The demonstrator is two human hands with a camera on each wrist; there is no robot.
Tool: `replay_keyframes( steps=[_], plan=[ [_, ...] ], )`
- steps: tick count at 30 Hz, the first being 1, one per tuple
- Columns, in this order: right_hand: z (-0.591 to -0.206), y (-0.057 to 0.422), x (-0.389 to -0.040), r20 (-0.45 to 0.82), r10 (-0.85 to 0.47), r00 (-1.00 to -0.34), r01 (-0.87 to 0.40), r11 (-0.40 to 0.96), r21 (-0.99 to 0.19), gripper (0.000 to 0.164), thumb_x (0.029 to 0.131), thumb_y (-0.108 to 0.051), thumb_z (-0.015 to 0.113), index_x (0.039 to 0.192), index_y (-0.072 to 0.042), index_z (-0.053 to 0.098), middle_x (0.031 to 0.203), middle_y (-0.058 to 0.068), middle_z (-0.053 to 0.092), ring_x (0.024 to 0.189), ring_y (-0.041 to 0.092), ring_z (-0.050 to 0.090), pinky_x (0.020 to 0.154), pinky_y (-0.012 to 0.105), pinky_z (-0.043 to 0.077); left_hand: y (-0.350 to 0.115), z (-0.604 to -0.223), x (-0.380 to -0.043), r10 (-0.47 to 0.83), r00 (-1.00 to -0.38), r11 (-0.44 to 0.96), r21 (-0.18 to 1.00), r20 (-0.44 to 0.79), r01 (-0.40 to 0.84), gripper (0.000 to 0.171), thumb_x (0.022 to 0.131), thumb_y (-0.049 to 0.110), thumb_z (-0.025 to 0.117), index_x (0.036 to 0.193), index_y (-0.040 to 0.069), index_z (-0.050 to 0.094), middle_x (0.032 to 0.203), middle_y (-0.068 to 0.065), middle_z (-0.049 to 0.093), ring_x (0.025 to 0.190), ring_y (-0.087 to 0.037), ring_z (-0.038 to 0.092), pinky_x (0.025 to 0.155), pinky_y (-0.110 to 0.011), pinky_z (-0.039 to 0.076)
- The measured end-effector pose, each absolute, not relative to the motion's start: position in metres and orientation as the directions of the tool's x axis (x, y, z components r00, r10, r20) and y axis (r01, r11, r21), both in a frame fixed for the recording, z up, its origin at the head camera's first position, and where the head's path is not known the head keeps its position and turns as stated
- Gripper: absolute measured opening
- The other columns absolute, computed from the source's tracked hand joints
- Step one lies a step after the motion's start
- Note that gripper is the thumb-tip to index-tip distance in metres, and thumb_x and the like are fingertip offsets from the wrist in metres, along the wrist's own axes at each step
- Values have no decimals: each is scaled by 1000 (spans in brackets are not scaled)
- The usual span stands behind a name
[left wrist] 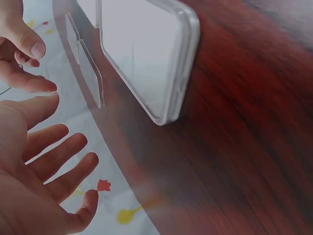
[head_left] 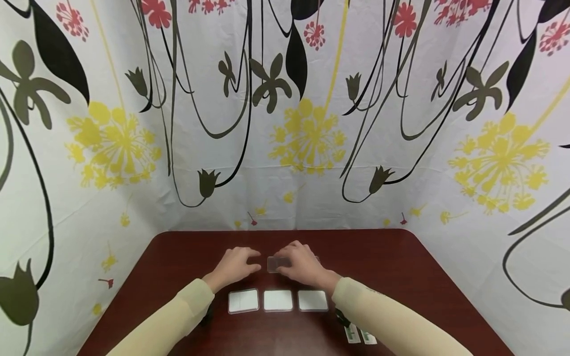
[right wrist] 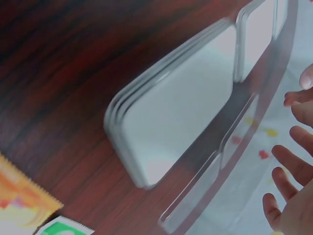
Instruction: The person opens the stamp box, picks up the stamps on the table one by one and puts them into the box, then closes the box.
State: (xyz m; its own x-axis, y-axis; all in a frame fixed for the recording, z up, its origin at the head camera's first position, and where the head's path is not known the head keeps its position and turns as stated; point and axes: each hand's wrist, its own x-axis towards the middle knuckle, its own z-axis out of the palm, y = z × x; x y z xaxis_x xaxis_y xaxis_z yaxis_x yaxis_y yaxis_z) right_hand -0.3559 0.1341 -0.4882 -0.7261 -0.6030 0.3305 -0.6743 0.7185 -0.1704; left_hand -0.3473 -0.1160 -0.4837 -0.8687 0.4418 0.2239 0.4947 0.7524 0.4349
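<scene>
Over the table's far middle, my left hand (head_left: 235, 268) hovers with fingers spread and relaxed, holding nothing. My right hand (head_left: 302, 264) is to its right, above thin clear plastic lids (head_left: 272, 265) that lie on the table and are partly covered by it in the head view. Its fingers are loosely bent with nothing between them in the right wrist view. Nearer to me stand three shallow clear-edged cases in a row: a left case (head_left: 243, 301), a middle case (head_left: 278, 300) and a right case (head_left: 312, 300), each with a white face. The right case (right wrist: 181, 103) shows several stacked layers.
Small green-and-white packets (head_left: 352, 334) lie at the near right, partly under my right sleeve. An orange packet (right wrist: 24, 200) shows beside them in the right wrist view. The dark red table (head_left: 187, 252) meets a flower-printed curtain (head_left: 285, 198) at its far edge.
</scene>
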Motion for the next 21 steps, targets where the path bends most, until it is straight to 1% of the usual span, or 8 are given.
replay_keyframes(
  steps=[5, 9, 13, 17, 21],
  plan=[
    [-483, 121, -347, 350, -627, -696, -706, 686, -176, 33, 90, -36, 76, 120, -24, 75, 115, -10, 71, 109, 16, 54, 89, 48, 45, -127, -481, -340, 436, -861, 767, 393, 262, 508, 35, 93, 30, 74, 122, 11, 73, 120, -4, 71, 113, -25, 65, 97, -59, 44],
    [-480, 111, -338, 367, -636, -679, -722, 669, -176, 31, 90, -38, 76, 119, -28, 74, 116, -14, 70, 109, 14, 54, 87, 44, 44, -135, -480, -334, 424, -861, 778, 373, 281, 505, 33, 93, 28, 74, 121, 11, 74, 118, -4, 71, 112, -25, 65, 95, -60, 44],
    [-479, 102, -329, 370, -649, -665, -736, 653, -179, 32, 90, -38, 76, 120, -28, 73, 117, -15, 69, 108, 13, 55, 85, 41, 43, -141, -480, -328, 413, -861, 789, 355, 296, 501, 32, 94, 31, 73, 120, 12, 75, 117, -3, 72, 110, -24, 66, 94, -57, 47],
    [-480, 95, -324, 370, -664, -650, -751, 637, -175, 33, 91, -39, 75, 121, -25, 74, 117, -16, 69, 108, 13, 56, 84, 41, 43, -148, -481, -322, 393, -867, 789, 372, 305, 489, 31, 94, 31, 73, 119, 12, 75, 116, -3, 72, 111, -24, 66, 94, -56, 47],
    [-483, 90, -320, 352, -685, -638, -765, 617, -187, 33, 91, -39, 76, 120, -25, 74, 117, -17, 69, 107, 12, 56, 84, 41, 44, -157, -487, -314, 384, -876, 777, 411, 292, 477, 29, 95, 26, 72, 119, 11, 75, 117, -3, 71, 111, -24, 66, 94, -54, 49]
  ],
)
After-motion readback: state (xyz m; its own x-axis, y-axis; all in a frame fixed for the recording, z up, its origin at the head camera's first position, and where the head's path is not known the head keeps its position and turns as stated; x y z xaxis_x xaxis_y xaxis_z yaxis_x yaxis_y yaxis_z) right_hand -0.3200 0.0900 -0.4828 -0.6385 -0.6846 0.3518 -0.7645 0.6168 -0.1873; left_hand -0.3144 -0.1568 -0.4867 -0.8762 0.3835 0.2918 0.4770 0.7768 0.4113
